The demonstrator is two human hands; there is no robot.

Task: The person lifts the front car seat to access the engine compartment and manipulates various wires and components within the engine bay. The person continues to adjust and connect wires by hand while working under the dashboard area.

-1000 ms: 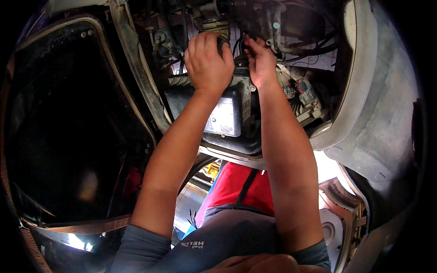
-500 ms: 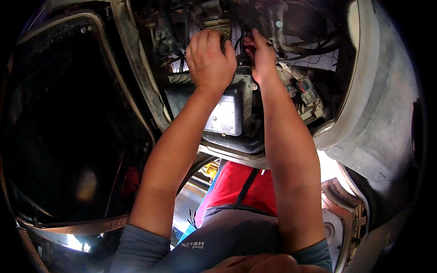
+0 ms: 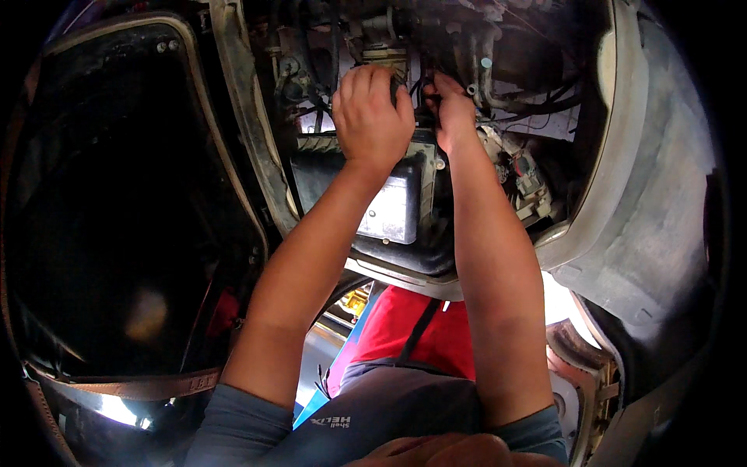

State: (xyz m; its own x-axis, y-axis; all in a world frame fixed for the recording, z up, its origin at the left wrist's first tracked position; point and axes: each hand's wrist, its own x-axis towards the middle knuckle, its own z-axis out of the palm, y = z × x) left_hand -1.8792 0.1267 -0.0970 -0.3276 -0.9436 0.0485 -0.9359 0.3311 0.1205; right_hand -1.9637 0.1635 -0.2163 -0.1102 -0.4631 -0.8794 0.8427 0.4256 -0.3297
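Both arms reach forward into a vehicle's open compartment of machinery. My left hand (image 3: 373,117) is closed, back of the hand up, over a dark part just beyond a black plastic box (image 3: 424,183). A bit of that dark part shows between thumb and forefinger; the rest is covered. Close by on the right, my right hand (image 3: 453,109) is turned on edge with its fingers bent together among thin dark hoses (image 3: 421,87). What its fingertips grip is too small and dark to make out. A ribbed tan part (image 3: 386,57) lies just beyond my left hand.
Right of the box sits a grey-tan component with connectors (image 3: 531,187). A metal pipe (image 3: 488,78) and dark cables (image 3: 545,105) run beyond my right hand. The opening's pale metal rim (image 3: 595,171) curves along the right. A large dark panel (image 3: 117,194) fills the left.
The whole scene sits slightly lower and to the right in the picture. Both hands keep about the same places on the machinery, with little visible change in their grips.
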